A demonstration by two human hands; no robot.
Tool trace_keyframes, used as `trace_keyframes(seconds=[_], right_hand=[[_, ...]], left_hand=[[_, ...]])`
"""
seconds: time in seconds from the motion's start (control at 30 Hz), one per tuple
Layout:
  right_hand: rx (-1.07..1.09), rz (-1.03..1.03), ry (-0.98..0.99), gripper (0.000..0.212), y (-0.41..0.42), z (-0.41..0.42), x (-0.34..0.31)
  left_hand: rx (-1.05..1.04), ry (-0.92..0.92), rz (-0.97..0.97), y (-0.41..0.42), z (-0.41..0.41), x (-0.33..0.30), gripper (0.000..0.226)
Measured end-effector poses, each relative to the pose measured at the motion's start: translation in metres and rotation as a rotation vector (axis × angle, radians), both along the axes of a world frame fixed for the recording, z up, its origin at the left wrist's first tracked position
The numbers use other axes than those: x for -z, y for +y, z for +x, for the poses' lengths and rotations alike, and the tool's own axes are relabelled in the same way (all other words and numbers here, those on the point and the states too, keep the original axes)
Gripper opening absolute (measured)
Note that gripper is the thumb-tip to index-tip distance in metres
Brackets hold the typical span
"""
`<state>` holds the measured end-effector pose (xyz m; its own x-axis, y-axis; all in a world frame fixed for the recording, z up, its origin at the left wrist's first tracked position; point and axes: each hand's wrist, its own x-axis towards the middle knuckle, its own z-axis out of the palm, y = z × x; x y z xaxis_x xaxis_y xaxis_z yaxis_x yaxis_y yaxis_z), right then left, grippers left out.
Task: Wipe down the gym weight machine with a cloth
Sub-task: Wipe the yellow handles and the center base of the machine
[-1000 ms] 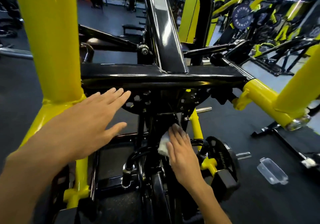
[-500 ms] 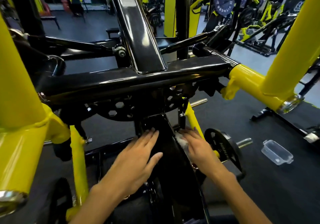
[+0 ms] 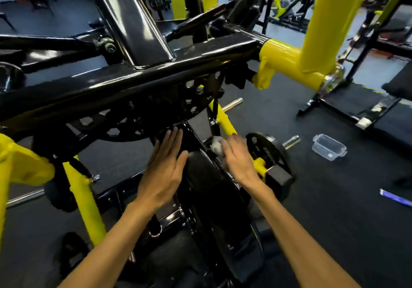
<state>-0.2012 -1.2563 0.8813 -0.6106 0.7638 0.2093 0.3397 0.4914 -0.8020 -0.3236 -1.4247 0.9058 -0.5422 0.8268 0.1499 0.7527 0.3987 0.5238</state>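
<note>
From the head camera I look down on both bare hands working the black-and-yellow weight machine (image 3: pixel 138 82) in a gym. My left hand (image 3: pixel 163 171) lies flat, fingers straight and together, palm resting on the machine's slanted black centre beam (image 3: pixel 200 176) just under the perforated black plate (image 3: pixel 124 120). My right hand (image 3: pixel 239 158) sits on the beam's right edge, fingers curled round a small pale cloth (image 3: pixel 217 145) — the cloth is bunched against the frame just beside a yellow strut (image 3: pixel 225 120). A black weight plate (image 3: pixel 267 151) hangs on its peg just right of that hand. On the dark rubber floor (image 3: pixel 334 220) to the right lies a clear plastic container (image 3: pixel 328 146), well apart from the machine — and a blue strip (image 3: pixel 394 197) near the frame's edge.
</note>
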Motion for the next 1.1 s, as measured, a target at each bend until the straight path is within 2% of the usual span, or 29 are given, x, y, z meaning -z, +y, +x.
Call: trace_keyframes(seconds=[0.07, 0.2, 0.37, 0.47, 0.53, 0.63, 0.7, 1.0, 1.1], right_hand=[[-0.118, 0.071, -0.018, 0.026, -0.015, 0.003, -0.005], [-0.248, 0.049, 0.023, 0.039, -0.049, 0.026, -0.022], [-0.168, 0.056, 0.159, 0.040, -0.080, 0.076, -0.011], [-0.130, 0.097, 0.107, 0.046, -0.104, 0.115, -0.004], [-0.189, 0.205, 0.030, 0.052, -0.121, 0.136, 0.002], [-0.283, 0.368, -0.030, 0.047, -0.140, 0.149, 0.012], [-0.290, 0.417, -0.033, 0.045, -0.143, 0.142, 0.015], [-0.405, 0.320, -0.233, 0.048, -0.083, 0.044, -0.029], [-0.341, 0.292, -0.180, 0.047, -0.080, 0.028, -0.028]], left_hand=[[-0.022, -0.031, 0.064, -0.002, 0.003, 0.000, 0.061], [-0.009, -0.037, 0.104, -0.005, 0.007, -0.003, 0.061], [0.034, 0.046, 0.102, -0.005, 0.007, 0.000, 0.061], [0.044, 0.066, 0.115, -0.005, 0.004, 0.004, 0.060], [0.044, 0.080, 0.121, -0.003, 0.002, 0.007, 0.060], [0.036, 0.089, 0.136, -0.001, 0.000, 0.009, 0.061], [0.031, 0.073, 0.143, -0.002, 0.001, 0.009, 0.061], [0.000, -0.009, 0.171, -0.008, 0.002, 0.002, 0.061], [-0.009, -0.034, 0.182, -0.008, 0.005, 0.001, 0.061]])
